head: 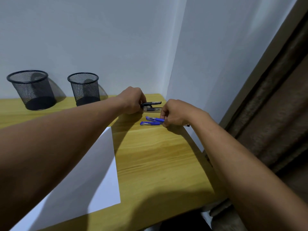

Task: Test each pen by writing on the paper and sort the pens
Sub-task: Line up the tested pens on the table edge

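- Far left, at the back of the yellow wooden surface (pixel 158 155), two black wire-mesh pen cups stand side by side, the left cup (pixel 31 90) and the right cup (pixel 85 90). They are well apart from the pens, and no pen shows in either.
- The white sheet of paper (pixel 100 172) lies flat at the near left, partly under the left forearm. No marks show on the visible part.
- The left hand (pixel 131 100) reaches into the back corner, its grip curled round the left ends of the two dark pens (pixel 152 103), one black and one clear-barrelled.
- Just nearer lie the two blue-capped pens (pixel 154 119), side by side on the surface. The right hand (pixel 175 114) is on them, its grip pinching their right ends between thumb and fingers.
- This looks like the opening step: pens being gathered, testing not yet begun. The next move calls for singling out one pen, uncapping it and carrying it over to the paper for a trial stroke. After that comes choosing a cup.
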A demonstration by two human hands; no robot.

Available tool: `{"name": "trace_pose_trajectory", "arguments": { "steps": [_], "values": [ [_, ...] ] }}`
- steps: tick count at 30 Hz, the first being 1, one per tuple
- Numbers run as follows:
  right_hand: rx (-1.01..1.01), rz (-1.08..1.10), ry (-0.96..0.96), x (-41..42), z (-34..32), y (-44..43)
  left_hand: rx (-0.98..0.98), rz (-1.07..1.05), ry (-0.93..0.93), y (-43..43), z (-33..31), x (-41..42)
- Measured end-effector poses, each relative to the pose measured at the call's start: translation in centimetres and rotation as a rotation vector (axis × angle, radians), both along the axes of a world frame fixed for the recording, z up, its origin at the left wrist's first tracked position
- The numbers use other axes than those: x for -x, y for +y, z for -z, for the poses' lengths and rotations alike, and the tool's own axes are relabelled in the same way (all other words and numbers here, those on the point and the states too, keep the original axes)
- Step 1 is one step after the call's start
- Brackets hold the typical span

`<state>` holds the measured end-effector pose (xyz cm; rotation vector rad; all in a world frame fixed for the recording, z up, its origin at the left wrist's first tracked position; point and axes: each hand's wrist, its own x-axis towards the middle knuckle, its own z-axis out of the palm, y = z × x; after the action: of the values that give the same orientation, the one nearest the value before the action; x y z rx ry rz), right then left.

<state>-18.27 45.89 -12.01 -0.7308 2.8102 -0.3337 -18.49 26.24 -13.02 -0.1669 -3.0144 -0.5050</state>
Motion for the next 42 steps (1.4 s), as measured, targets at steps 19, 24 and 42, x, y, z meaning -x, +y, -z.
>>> {"name": "trace_pose_trajectory", "arguments": {
  "steps": [19, 24, 42],
  "values": [
    [0.712, 0.041, -0.131, -5.1, -7.4, -4.1, -0.783, -0.168, 0.23, -6.9, -7.4, -6.2],
    [0.884, 0.019, -0.167, -6.4, -10.3, -9.5, -0.944, -0.217, 0.329, -11.7, -10.7, -10.2],
    [0.908, 0.213, 0.121, -1.8, -7.5, -26.9, -0.825, -0.622, 0.648, -25.9, -9.8, -10.5]
  ]
}}
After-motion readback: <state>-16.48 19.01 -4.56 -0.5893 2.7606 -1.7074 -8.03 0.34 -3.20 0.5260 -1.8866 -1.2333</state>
